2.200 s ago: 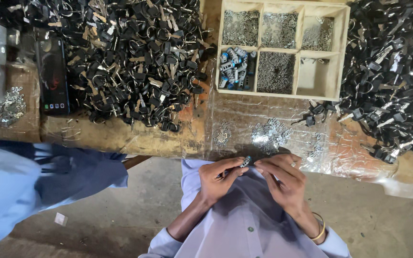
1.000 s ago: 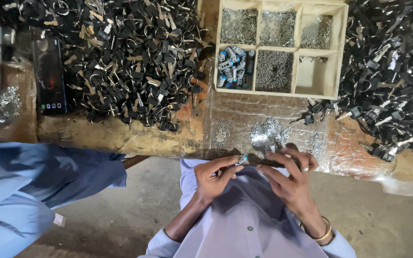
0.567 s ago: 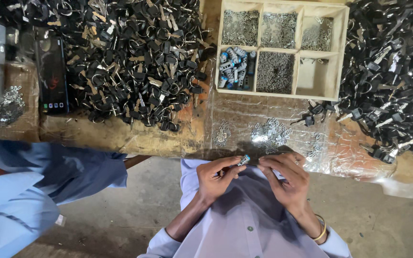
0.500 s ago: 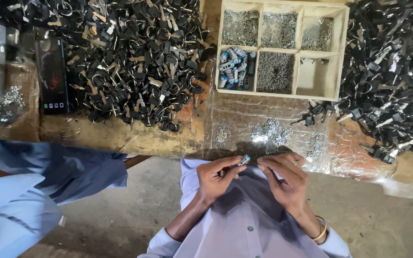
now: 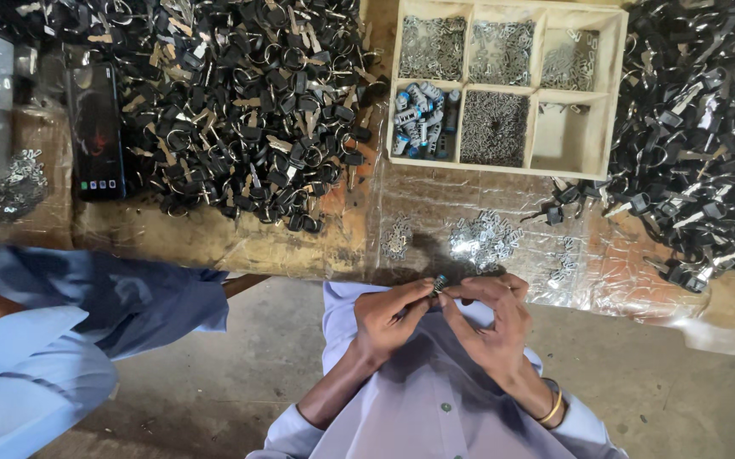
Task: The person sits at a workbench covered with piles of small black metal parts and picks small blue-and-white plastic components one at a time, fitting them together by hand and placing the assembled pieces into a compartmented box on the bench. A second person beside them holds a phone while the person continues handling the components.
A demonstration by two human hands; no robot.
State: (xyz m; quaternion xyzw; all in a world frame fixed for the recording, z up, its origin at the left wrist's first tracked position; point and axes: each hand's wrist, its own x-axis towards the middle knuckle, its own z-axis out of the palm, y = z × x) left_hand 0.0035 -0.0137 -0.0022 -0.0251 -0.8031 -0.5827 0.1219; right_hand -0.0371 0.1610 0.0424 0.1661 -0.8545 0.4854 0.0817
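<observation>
wooden bench (image 5: 214,242) behind; left hand (image 5: 388,314) and right hand (image 5: 490,319) pinch one small metal part (image 5: 439,282)

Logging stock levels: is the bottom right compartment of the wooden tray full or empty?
Nearly empty. That compartment of the wooden tray shows mostly bare wood, while the compartment beside it is packed with small metal parts.

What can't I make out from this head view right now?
- Small metal part: pinched between the left hand and right hand; fingertips cover most of it and it is too small to tell its shape.
- Right pile of black pieces: cut off by the right edge.
- Wooden tray compartments: contents too fine to tell apart.
</observation>
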